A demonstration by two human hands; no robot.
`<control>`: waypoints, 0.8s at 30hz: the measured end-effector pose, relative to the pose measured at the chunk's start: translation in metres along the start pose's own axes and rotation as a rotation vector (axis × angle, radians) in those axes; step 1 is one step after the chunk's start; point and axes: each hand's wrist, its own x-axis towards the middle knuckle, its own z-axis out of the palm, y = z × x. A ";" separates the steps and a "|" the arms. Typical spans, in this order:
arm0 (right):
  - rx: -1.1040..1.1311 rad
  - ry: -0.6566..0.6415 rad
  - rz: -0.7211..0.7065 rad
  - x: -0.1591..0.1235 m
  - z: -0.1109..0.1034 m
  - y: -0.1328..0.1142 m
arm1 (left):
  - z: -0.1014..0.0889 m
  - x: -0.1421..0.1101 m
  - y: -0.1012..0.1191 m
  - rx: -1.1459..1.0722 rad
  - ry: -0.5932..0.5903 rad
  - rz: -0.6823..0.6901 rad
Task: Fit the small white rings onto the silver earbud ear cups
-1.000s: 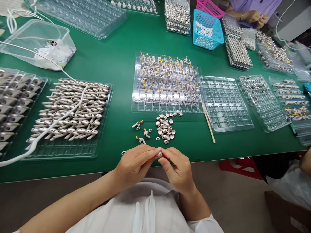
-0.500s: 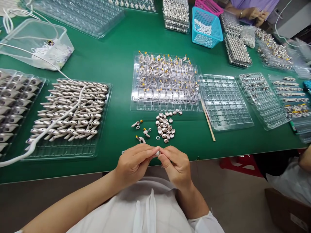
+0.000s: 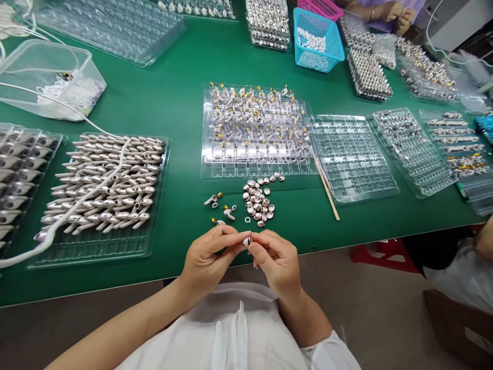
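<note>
My left hand (image 3: 210,257) and my right hand (image 3: 277,261) meet at the table's near edge, both closed in a pinch on one small white earbud piece (image 3: 247,241) with a dark spot on it. Fingertips cover much of it. Just beyond lies a pile of small round earbud caps (image 3: 259,200). To its left are a few curved earbud stems (image 3: 228,214) with yellow tips, and small white rings (image 3: 247,219) lie close by. Behind the pile, a clear tray (image 3: 256,168) carries rows of yellow-tipped earbud parts.
Left stands a tray of pale earbud shells (image 3: 106,190), crossed by a white cable (image 3: 87,198). A plastic tub (image 3: 90,92) holds white rings. Right are a wooden stick (image 3: 327,192), a clear tray (image 3: 356,159) and a blue basket (image 3: 319,49). A co-worker's hands (image 3: 398,15) are far right.
The view has shifted slightly, moving the table items a little left. Both hands keep pinching the earbud piece, and a dark part of it shows more now; my left fingers have spread slightly.
</note>
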 end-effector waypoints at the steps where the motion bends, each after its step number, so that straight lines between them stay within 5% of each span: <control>1: -0.016 0.011 -0.002 0.000 0.000 0.000 | 0.000 0.000 0.000 -0.016 -0.007 -0.026; 9: -0.186 0.009 -0.162 0.002 -0.005 -0.006 | -0.003 0.003 0.008 -0.327 -0.060 -0.455; 13: -0.174 0.005 -0.174 0.002 -0.006 -0.006 | 0.000 0.007 0.012 -0.390 -0.033 -0.493; 24: 0.203 0.093 0.097 0.000 0.001 0.021 | 0.007 0.013 0.019 -0.436 0.007 -0.559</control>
